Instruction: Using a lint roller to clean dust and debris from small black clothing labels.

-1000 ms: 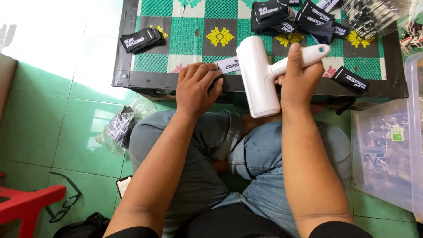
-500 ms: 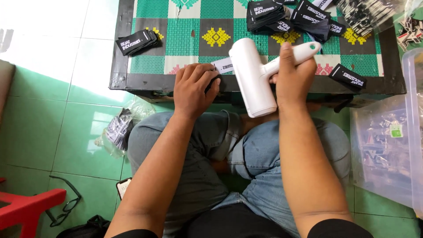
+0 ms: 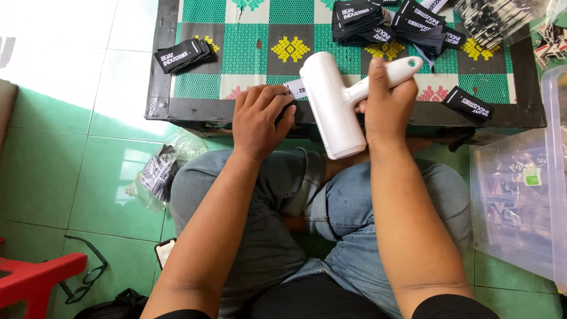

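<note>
We had our right hand wrapped around the handle of a white T-shaped tool, its thick barrel lying across the near edge of the low surface and pointing back toward our knees. Our left hand was curled, fingers pressed down on a small white label just left of the barrel; whether it pinched anything, we couldn't tell. The surface carried a green, grey and yellow checked mat. A short stack of black rectangular labels with white print sat at the far left of the mat, a bigger heap of the same black labels at the far middle, and one single black label near the right edge. A clear plastic bin stood on the green tiled floor to our right, a crumpled clear bag of dark labels to our left.
</note>
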